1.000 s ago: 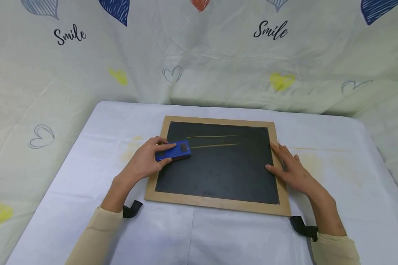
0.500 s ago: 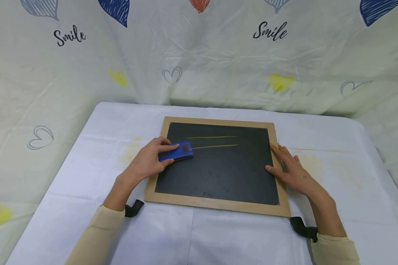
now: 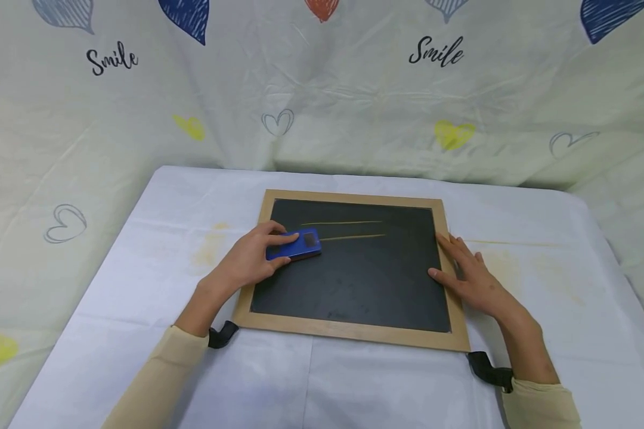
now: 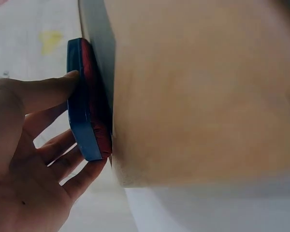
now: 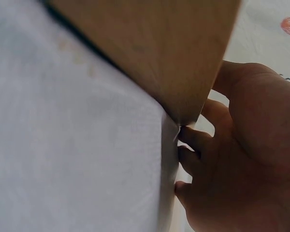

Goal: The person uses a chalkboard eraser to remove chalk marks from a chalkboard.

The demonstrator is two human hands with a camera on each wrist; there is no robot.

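Left grip: narrow, the left hand (image 3: 249, 256) holding the blue eraser (image 3: 302, 243) across its width, thumb along the near side, one finger laid over the top, others at the far side.
Left wrist pose: the arm slants in from the table's near left, back of the hand upward, fingers pointing right.
Eraser: flat on the upper left of the chalkboard (image 3: 349, 280), dark red pad downward, its right end just at the start of the lower yellow line (image 3: 354, 238).
Upper yellow line (image 3: 342, 223): just beyond the eraser, nearly parallel to the other.
Right grip: wide, holding nothing between thumb and fingers; the right hand (image 3: 480, 283) rests over the board's right edge, thumb reaching onto the black surface, fingers extended away from the person.
Wooden frame (image 3: 354, 338): around the board, its far side close to the table's far edge, its left side well apart from the table's left edge.
Table (image 3: 139, 286): white-covered, faint yellow smudges (image 3: 209, 247) left of the board.
Sleeves (image 3: 158, 369): beige, crossing the table's near part.
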